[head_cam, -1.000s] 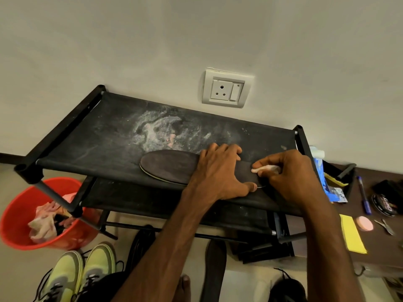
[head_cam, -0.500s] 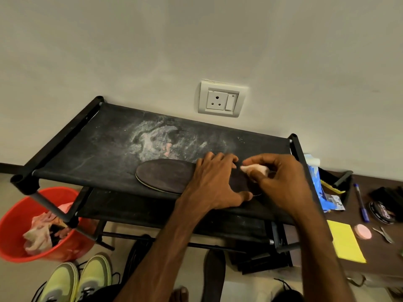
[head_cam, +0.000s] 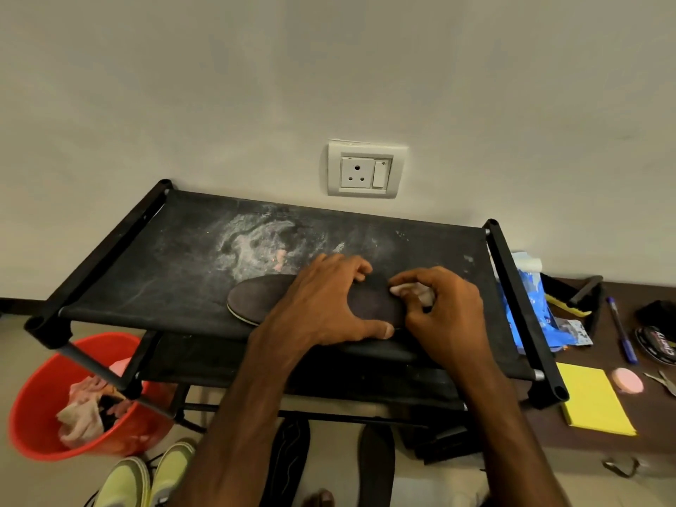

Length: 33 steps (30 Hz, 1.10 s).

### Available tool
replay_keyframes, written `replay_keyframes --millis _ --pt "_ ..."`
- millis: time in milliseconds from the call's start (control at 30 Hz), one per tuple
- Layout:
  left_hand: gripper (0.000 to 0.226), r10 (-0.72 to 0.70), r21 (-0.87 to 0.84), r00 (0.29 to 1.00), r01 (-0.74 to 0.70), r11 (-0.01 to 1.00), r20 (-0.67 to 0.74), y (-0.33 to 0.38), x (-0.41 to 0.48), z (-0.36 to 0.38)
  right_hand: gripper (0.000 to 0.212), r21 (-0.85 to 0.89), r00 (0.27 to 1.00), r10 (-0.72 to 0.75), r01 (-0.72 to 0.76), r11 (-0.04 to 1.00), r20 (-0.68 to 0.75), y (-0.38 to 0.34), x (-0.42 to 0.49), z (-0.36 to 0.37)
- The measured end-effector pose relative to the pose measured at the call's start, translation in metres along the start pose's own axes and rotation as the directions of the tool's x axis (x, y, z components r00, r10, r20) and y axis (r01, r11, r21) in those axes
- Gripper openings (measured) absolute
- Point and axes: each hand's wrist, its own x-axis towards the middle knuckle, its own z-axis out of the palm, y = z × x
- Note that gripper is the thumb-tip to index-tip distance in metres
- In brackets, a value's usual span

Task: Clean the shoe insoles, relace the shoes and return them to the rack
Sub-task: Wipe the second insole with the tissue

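A dark insole (head_cam: 256,300) lies flat on the top shelf of the black shoe rack (head_cam: 153,272), its heel end to the right. My left hand (head_cam: 325,301) lies spread over its middle, fingers arched at the far edge and thumb at the near edge, pinning it down. My right hand (head_cam: 442,309) pinches a small white wad of cloth (head_cam: 413,290) against the insole's right end. Two more dark insoles (head_cam: 289,459) lie on the floor under the rack. A pair of lime-green shoes (head_cam: 146,481) stands at the lower left.
White powder smears the rack's top (head_cam: 256,243). A red bucket (head_cam: 40,404) with rags sits at the left. On the brown surface at the right lie a blue packet (head_cam: 530,305), a yellow pad (head_cam: 592,400), a pink disc (head_cam: 627,380), a pen (head_cam: 620,329) and a polish tin (head_cam: 658,345).
My right hand with the cloth has slid leftward along the insole's right end toward my left hand. The left hand stays on the insole. The camera has tilted a little.
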Motion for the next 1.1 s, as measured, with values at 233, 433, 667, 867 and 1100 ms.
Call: replay_keyframes --millis 233,433,667,867,1100 --pt "0.08 -0.067 0.185 0.998 0.067 0.981 -0.004 -0.015 -0.017 -0.022 0.025 0.01 0.997 0.034 -0.033 0.999 -0.068 0.001 0.005 0.0" --pt "0.086 -0.021 0.104 0.995 0.031 0.994 -0.096 -0.008 -0.016 -0.007 0.022 -0.013 0.997 0.022 -0.023 1.0 -0.074 0.0 0.005 -0.005" --pt "0.079 -0.017 0.111 0.998 0.024 0.993 -0.06 0.001 -0.011 0.01 0.012 -0.09 0.993 0.109 -0.113 0.99 -0.044 0.006 0.008 -0.015" --pt "0.076 -0.043 0.105 0.997 0.05 0.993 -0.069 0.004 -0.01 0.012 0.017 -0.3 0.989 0.081 -0.04 0.953 0.124 -0.01 0.009 -0.008" --pt "0.07 -0.051 0.07 0.997 0.055 0.996 -0.065 0.003 -0.008 0.013 0.016 -0.132 0.963 -0.011 0.048 0.99 0.268 -0.026 0.004 -0.001"
